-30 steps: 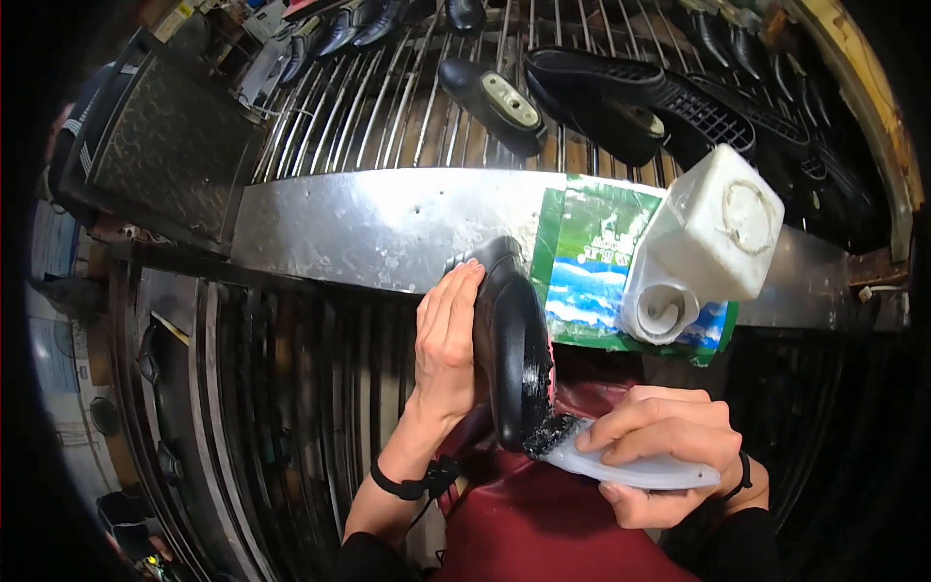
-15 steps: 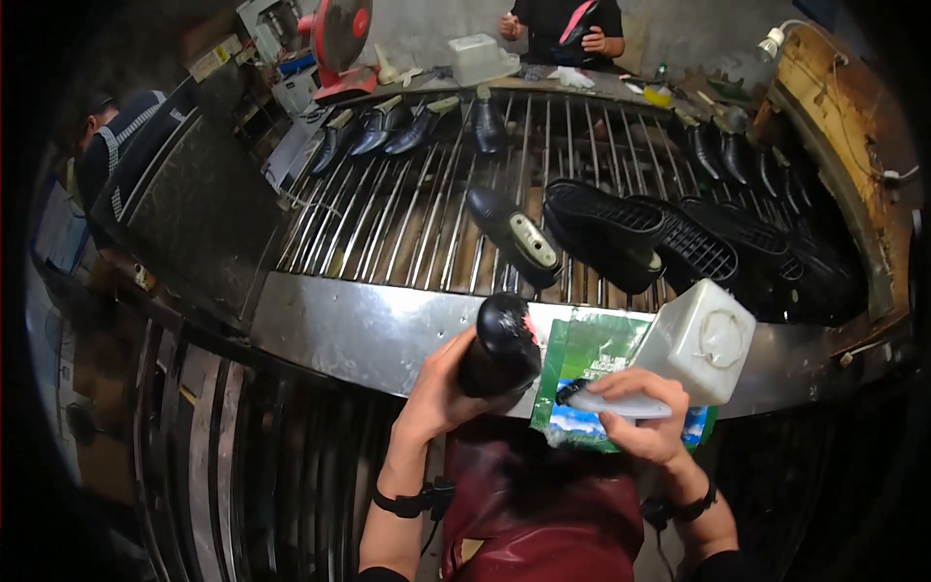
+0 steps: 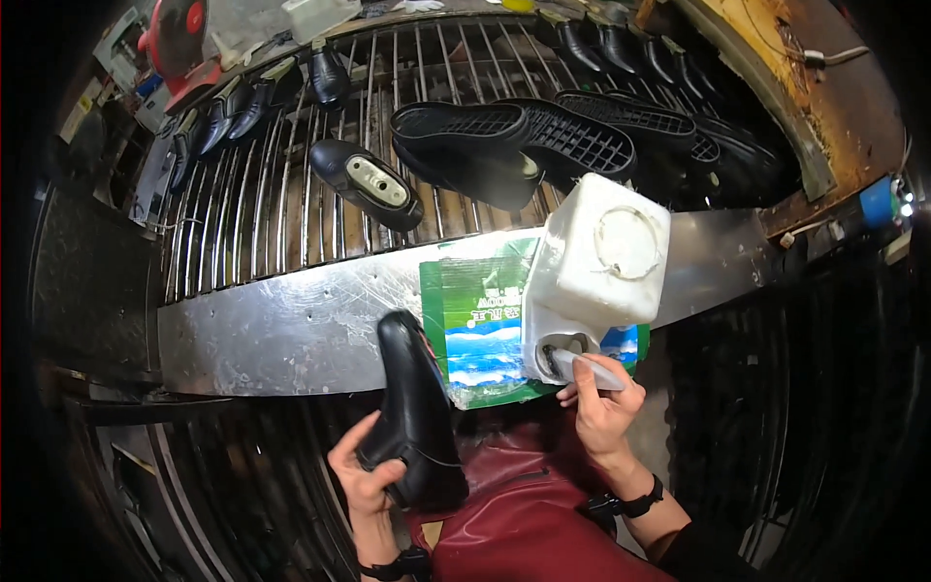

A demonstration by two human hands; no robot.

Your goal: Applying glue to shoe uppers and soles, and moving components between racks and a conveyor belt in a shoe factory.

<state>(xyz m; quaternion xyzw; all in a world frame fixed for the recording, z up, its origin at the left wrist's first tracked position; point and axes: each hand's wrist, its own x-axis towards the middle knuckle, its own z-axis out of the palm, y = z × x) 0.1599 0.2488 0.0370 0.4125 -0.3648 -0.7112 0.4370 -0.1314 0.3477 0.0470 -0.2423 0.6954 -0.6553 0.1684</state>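
My left hand (image 3: pixel 361 475) grips a black leather shoe (image 3: pixel 412 417) near its heel end, thumb on its side. The shoe is held tilted in front of the metal ledge, toe pointing away from me. My right hand (image 3: pixel 609 412) is closed round the pale handle of a brush (image 3: pixel 593 374). The brush's dark tip is inside the mouth of a white plastic jug (image 3: pixel 592 262), which lies on a green and blue printed sheet (image 3: pixel 485 335). What is inside the jug is hidden.
Beyond the metal ledge (image 3: pixel 262 330) runs a rack of metal bars (image 3: pixel 291 209). On it lie a shoe form with a pale plate (image 3: pixel 378 182), black soles (image 3: pixel 582 136) and several black shoes (image 3: pixel 330 78). A red fan (image 3: pixel 179 44) stands far left; a wooden board (image 3: pixel 756 78) rises at right.
The brush has moved from above the printed sheet into the jug's mouth. My left hand has lowered the shoe toward me and turned its side into view. My view has swung right and downward.
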